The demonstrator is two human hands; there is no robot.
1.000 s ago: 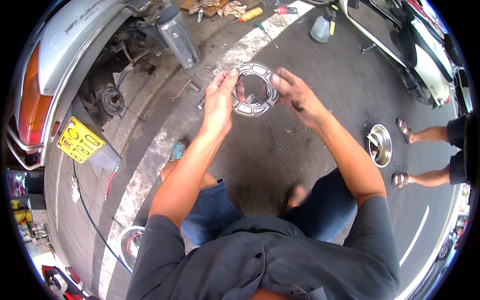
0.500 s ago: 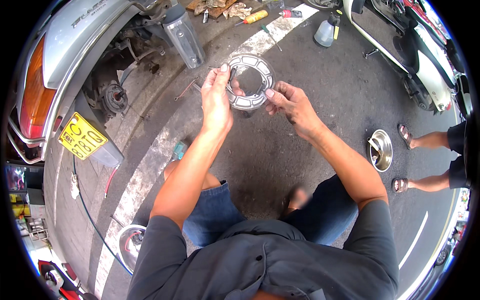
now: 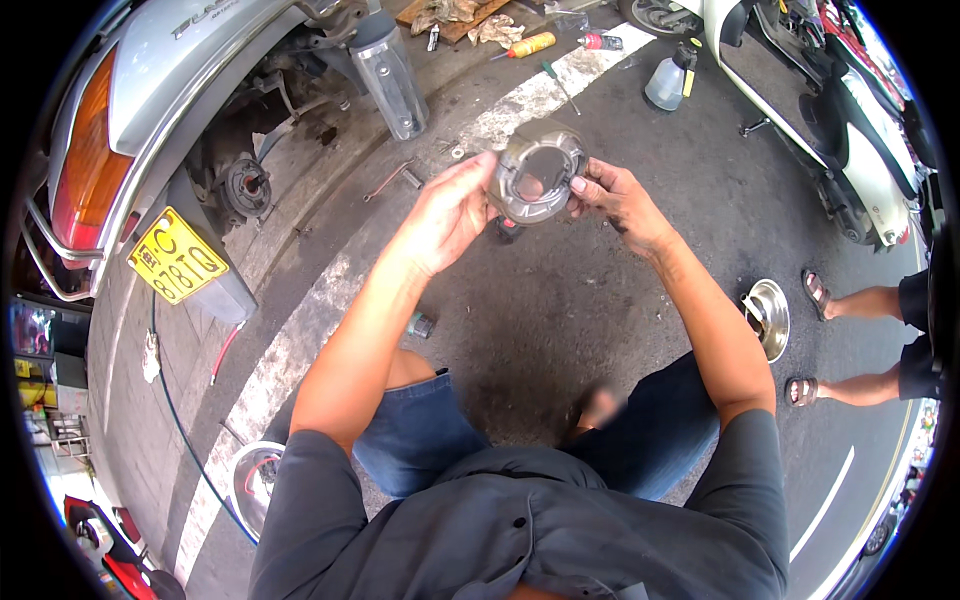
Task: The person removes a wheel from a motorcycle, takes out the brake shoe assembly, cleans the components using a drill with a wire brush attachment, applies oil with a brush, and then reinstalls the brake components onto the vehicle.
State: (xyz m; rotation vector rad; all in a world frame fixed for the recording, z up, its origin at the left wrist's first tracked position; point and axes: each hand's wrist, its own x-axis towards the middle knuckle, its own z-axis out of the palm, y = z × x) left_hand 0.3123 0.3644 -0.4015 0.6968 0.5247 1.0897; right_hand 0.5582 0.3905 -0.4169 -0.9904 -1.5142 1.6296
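A round metal brake-shoe ring [image 3: 540, 206] is raised over the pavement between my hands, tilted and slightly blurred. My left hand [image 3: 452, 210] is at its left side, palm partly showing, fingertips against the rim. My right hand [image 3: 618, 200] grips the right side with thumb and fingers. Below the ring, a small red and black item [image 3: 508, 230] is partly hidden. A wrench [image 3: 388, 180] lies on the pavement left of my hands. Farther left is an exposed wheel hub [image 3: 250, 190] on a silver scooter [image 3: 170, 75] with a yellow plate.
A white scooter [image 3: 865, 180] stands at right, with a spray bottle [image 3: 668, 82] near it. A steel bowl [image 3: 775, 310] lies by my right forearm. Another person's sandalled legs [image 3: 865, 305] are at right. A hose [image 3: 180, 430] runs along the left. Cans [image 3: 532, 44] and rags lie ahead.
The ring has moved right and turned more edge-on. My left hand has shifted right and turned to show more palm; my right hand keeps its grip on the ring.
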